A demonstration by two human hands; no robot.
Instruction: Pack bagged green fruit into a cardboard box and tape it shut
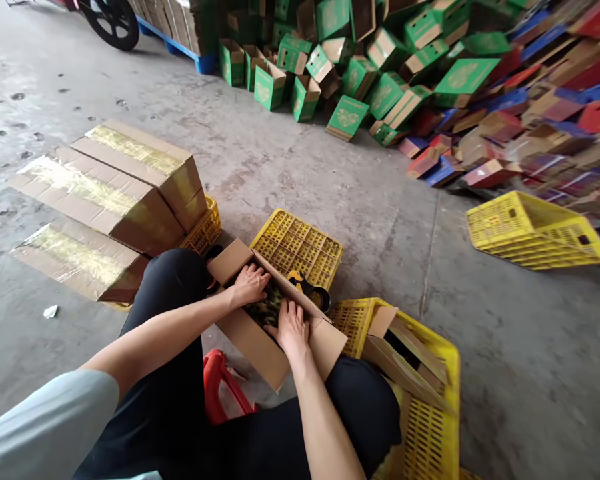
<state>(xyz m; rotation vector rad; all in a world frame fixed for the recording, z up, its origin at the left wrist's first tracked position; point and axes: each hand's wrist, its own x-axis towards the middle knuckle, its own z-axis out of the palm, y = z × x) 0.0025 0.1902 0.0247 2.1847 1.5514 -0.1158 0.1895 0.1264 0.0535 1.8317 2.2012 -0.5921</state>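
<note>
An open cardboard box (253, 343) stands between my knees, its flaps folded outward. Dark, mottled green-brown contents (264, 308) fill it; I cannot make out their kind. My left hand (250, 285) lies over the contents at the box's far-left end, fingers stretched and slightly bent. Toward the near-right end, my right hand (291, 325) rests on them with its fingers apart. Neither hand visibly grips anything, though some fingertips are partly hidden. Just beyond the box, a yellow-and-black tape dispenser (309, 291) sits by an upturned yellow crate (300, 243).
Taped cartons (135, 200) stand at left. A yellow crate (433, 433) at right holds another open cardboard box (405, 353). Below me is a red stool (220, 390). Green boxes (347, 117) pile up at the back, near another yellow crate (535, 230).
</note>
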